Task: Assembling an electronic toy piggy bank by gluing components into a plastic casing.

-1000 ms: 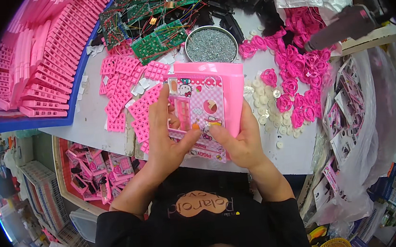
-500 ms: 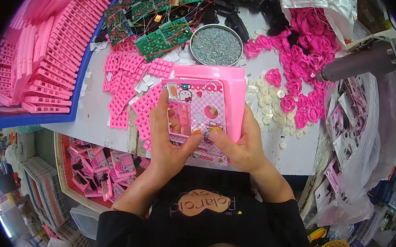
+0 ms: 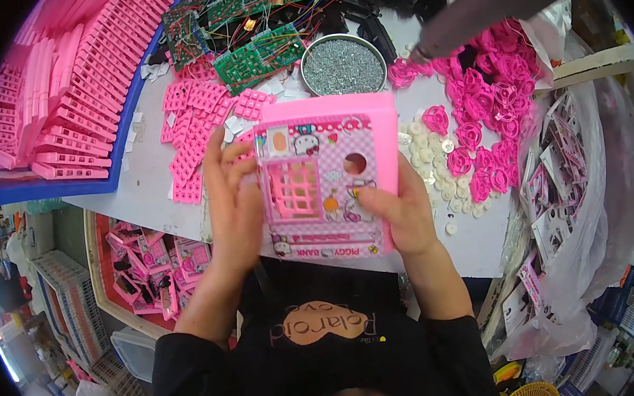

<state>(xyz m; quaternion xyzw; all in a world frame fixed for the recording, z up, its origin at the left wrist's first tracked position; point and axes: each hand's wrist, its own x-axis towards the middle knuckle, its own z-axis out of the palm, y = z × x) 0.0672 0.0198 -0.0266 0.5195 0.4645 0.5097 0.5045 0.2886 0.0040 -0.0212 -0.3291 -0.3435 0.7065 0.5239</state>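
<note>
Risk: pink plastic toy-bank front panel (image 3: pixel 326 178), pinched between left hand (image 3: pixel 233 205) and right hand (image 3: pixel 402 217), slipping onto loose white discs (image 3: pixel 426 151).

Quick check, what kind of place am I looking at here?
Most likely a small toy assembly bench. Both hands, left hand and right hand, hold a pink toy box over a white table crowded with green circuit boards, stacked pink parts and a pan of screws.

"What is that pink thing?"
"A pink toy box (image 3: pixel 326 174), held up flat over the table edge. Its front has cartoon stickers, a little grid window and a round hole."
</note>
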